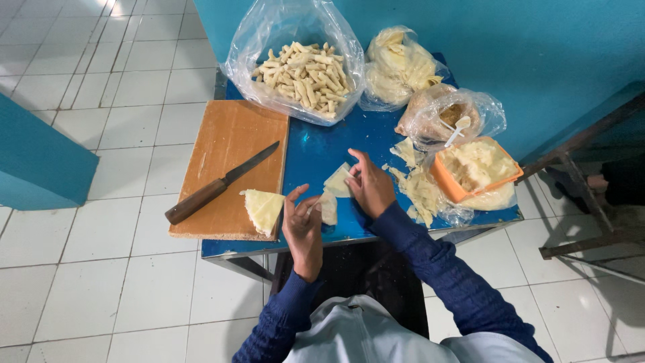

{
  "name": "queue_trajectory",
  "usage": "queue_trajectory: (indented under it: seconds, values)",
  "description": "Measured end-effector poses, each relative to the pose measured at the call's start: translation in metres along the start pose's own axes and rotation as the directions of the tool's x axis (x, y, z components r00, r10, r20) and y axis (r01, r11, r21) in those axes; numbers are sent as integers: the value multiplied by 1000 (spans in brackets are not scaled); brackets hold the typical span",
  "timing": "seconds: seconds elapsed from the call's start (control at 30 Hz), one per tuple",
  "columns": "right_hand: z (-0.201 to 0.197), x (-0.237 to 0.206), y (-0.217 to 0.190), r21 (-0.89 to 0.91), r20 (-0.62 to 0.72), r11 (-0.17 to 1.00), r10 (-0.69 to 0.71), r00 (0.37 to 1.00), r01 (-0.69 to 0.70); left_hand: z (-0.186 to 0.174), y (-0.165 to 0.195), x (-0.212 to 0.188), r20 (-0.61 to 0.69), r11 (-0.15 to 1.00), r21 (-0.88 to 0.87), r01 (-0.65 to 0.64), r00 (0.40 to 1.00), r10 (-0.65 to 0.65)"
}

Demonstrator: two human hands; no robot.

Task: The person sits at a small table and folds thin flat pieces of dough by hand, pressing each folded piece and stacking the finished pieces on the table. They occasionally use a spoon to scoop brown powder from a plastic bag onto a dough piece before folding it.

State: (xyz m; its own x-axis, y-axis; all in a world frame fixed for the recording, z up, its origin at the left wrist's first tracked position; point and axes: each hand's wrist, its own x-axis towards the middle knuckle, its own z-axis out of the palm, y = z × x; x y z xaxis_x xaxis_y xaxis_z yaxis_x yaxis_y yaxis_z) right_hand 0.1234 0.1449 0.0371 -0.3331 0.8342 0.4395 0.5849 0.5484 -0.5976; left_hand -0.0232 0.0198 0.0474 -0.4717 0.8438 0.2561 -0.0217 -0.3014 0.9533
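Head view, looking down on blue worktop [316, 151]. Landmark = wooden cutting board [232, 165], on worktop's left part.

L hand [302, 225] just right of board's near-right corner, fingers curled together, pinching a pale dough piece [328, 208] w/ thumb + forefinger. R hand [369, 188] further right of board, fingers bent, tips touching a triangular wrapper sheet [338, 180] lying flat on worktop; grip not closed on it as far as visible.

On board: knife [218, 185] w/ wooden handle, lying diagonal, blade toward far-right corner. Stack of triangular wrappers [262, 208] at board's near-right corner, partly overhanging edge.

Beyond board's far-right corner: open clear bag of rolled finger-shaped pieces [306, 74]. Further right of that: bag of pale sheets [400, 67], then bag w/ brownish filling + white spoon [451, 117]. Well right of board: orange tub [477, 168] of pale stuff, loose wrapper scraps [416, 185] between it and R hand.
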Motion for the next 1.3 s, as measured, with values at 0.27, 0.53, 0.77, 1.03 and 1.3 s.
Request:
queue_trajectory:
  seconds: [0.27, 0.53, 0.77, 1.03, 1.3]
  values:
    - [-15, -13, -8, -109, -148, 961, -269, 952, 255, 12, -18, 6, 8, 983, -157, 99, 995, -99]
    - [-16, -30, -1, 337, 204, 917, 150, 967, -213, 22, -25, 15, 73, 998, -19, -59, 996, 60]
    - [-7, -25, -5, -14, 29, 994, 113, 993, -113, 32, -8, 20, 115, 895, 412, -167, 985, 131]
    - [-2, -19, -7, -59, -43, 998, 13, 999, -15, 17, 7, 18, 135, 726, 625, -286, 956, 261]
    - [-18, -22, -31, -141, -106, 978, -167, 980, 152, -95, 38, 34, 13, 319, 939, -126, 943, 333]
